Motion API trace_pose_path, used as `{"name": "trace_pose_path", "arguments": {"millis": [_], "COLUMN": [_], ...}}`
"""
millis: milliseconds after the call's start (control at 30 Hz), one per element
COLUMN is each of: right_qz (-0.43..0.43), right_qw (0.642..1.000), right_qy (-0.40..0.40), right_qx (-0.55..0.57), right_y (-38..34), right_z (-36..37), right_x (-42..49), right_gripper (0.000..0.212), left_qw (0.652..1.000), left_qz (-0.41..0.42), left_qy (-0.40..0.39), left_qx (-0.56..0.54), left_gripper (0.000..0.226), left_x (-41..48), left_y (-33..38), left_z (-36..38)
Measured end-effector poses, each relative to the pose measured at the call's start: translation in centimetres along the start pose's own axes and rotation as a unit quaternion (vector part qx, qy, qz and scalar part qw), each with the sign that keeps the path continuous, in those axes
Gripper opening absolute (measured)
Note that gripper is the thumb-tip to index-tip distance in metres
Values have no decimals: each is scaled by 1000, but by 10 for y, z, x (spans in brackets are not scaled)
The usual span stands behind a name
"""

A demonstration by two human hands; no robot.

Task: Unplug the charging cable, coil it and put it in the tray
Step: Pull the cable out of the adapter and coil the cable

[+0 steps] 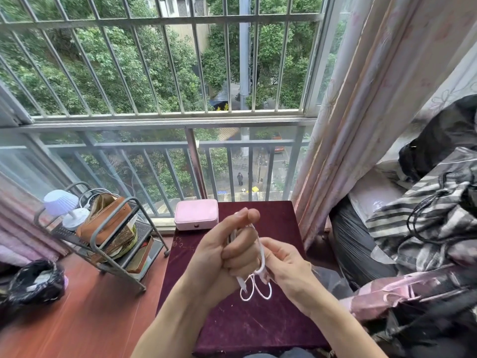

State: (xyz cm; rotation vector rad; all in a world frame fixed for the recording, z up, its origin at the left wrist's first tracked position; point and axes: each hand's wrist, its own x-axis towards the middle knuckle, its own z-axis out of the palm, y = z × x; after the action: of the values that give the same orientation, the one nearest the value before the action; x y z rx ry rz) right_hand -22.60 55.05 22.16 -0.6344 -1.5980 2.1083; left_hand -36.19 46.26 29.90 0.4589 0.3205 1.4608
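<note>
A thin white charging cable (258, 290) is bunched in loops between both hands, above a dark red table (245, 326). My left hand (227, 251) is closed around the bundle, thumb up, with cable strands running through its fist. My right hand (286, 267) pinches the cable at its right side. Two small loops and one plug end hang below the hands. A pink box (196, 217) sits at the far edge of the table, lid shut. No tray can be told apart with certainty.
A grey metal rack (113, 244) on the left holds a brown pouch (105, 218) and a small lamp (64, 208). A black bag (33, 282) lies on the wooden floor. Curtain (361, 125) and piled striped fabric (426, 228) crowd the right. A barred window is ahead.
</note>
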Motion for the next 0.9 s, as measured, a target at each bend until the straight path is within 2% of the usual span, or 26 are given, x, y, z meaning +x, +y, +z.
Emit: {"name": "trace_pose_path", "arguments": {"millis": [167, 267, 367, 533, 600, 667, 800, 900], "right_qz": [-40, -64, -77, -106, -118, -124, -126, -139], "right_qw": [992, 970, 954, 881, 847, 828, 808, 808], "right_qy": [25, 45, 28, -52, -74, -91, -96, -91], "right_qx": [-115, -230, -288, -458, -513, -539, -567, -565], "right_y": [8, 8, 1, -22, -36, -49, -72, -88], "right_z": [3, 4, 5, 8, 8, 6, 0, -5], "right_x": [-10, -22, -31, -44, -47, -48, -51, -46], "right_gripper": [24, 22, 22, 21, 22, 21, 21, 18], "left_qw": [996, 991, 984, 961, 954, 946, 943, 946], "left_qz": [42, 64, 84, 101, 91, 73, 24, -22], "left_qy": [62, 97, 132, 193, 205, 218, 219, 190], "left_qx": [38, 66, 81, 170, 199, 229, 251, 262], "left_gripper": [25, 35, 41, 36, 40, 42, 30, 34], "left_x": [5, 6, 9, 14, 14, 13, 8, 4], "left_y": [7, 12, 15, 15, 14, 15, 17, 14], "left_z": [-7, -11, -13, -13, -15, -19, -27, -26]}}
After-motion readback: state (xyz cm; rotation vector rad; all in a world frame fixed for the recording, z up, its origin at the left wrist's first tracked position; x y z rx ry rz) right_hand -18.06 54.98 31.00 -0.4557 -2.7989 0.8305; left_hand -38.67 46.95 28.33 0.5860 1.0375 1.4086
